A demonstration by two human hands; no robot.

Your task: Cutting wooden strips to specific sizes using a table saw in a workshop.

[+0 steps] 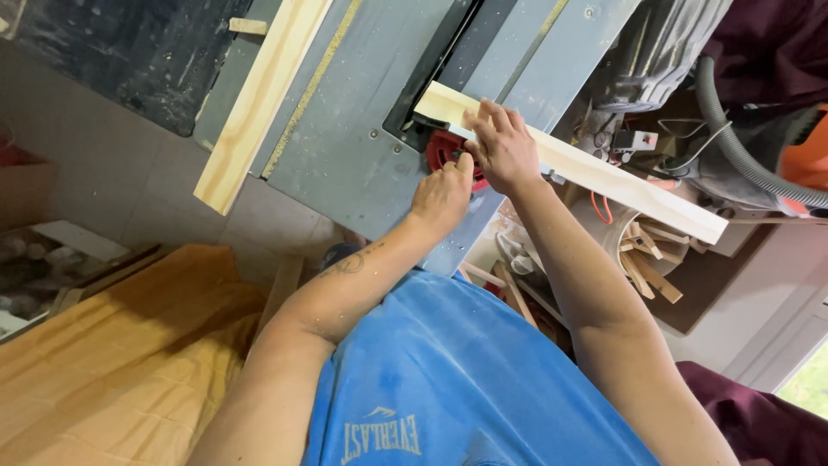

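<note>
Right hand [503, 148] spread flat, fingers [493, 116] splayed, pressing down on the long pale planed wooden board [604, 177], near that board's far end. Board lying slantwise across the grey metal saw table [362, 129], one end at the dark slot in the table's middle, the other end jutting well past the table's edge, out over the clutter below.

Left hand [442, 194] curled closed, knuckles up, just beside the right hand and against the board's near edge. Closed around the round red plastic part [448, 155] at the table's near edge, most likely, though the grip itself stays hidden under the fist. Thumb tip touching the right hand's heel.

Second pale wooden strip [259, 103] lying along the left side of the saw table, well apart from both hands, running parallel to a yellowish line on the table surface.

Grey ribbed hose [742, 147] curving off to the right of the saw table. Round container of short wooden offcuts [647, 259] below the board's overhanging end. Orange-tan sheet [112, 354] spread on the floor left of the table. Blue shirt [448, 371] with a pale printed emblem, near the bottom, below both forearms.
</note>
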